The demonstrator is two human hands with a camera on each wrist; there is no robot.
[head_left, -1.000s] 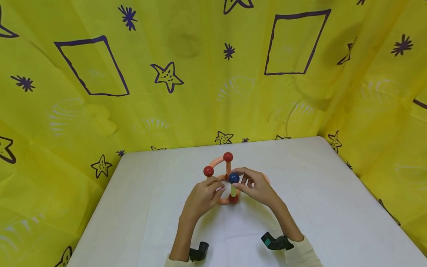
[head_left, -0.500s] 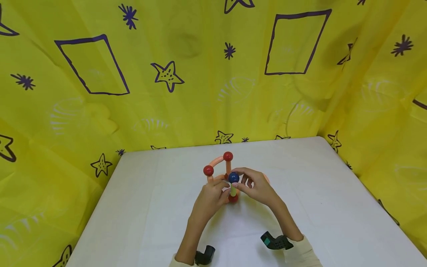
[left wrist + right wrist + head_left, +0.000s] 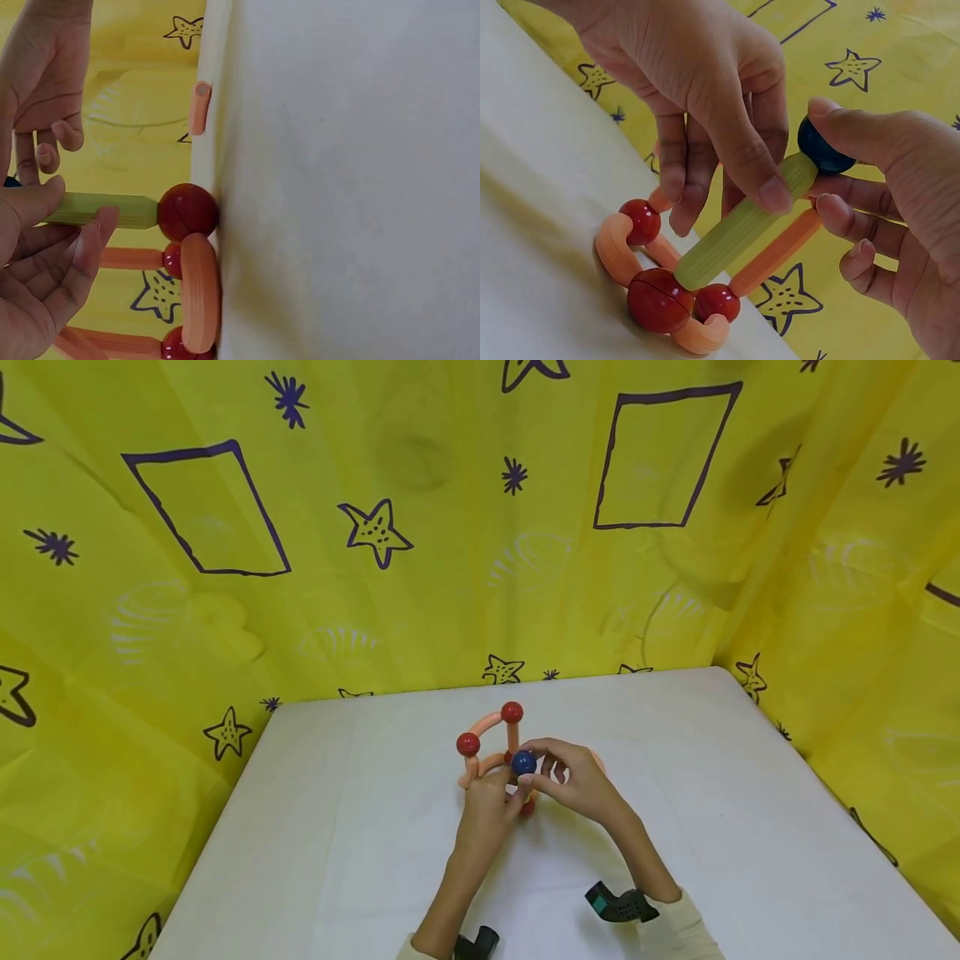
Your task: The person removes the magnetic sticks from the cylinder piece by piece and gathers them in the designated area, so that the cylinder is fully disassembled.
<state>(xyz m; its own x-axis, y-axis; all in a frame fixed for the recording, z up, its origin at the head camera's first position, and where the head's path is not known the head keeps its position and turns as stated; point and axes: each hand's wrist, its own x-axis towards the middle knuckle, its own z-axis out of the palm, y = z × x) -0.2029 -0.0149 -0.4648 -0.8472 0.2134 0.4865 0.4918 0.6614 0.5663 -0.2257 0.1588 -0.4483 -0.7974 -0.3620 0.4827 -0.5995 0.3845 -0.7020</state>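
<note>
My left hand pinches a ridged green rod between thumb and fingers, best seen in both wrist views. At the rod's upper end is a glossy blue ball, which my right hand pinches between thumb and forefinger. The rod's lower end meets a red ball at table level. Curved orange pieces link this ball to other red balls in a ring. Behind my left hand, straight orange rods rise to upper red balls, joined by an orange arc. My left hand hides part of the ring.
One separate orange piece lies past my right hand, mostly hidden by it in the head view. All this stands on a white table. A yellow curtain with drawn stars hangs behind the far edge.
My left hand has moved right from beside the structure onto the green rod and now pinches it. The right hand stays at the blue ball, which has shifted slightly left and down.
</note>
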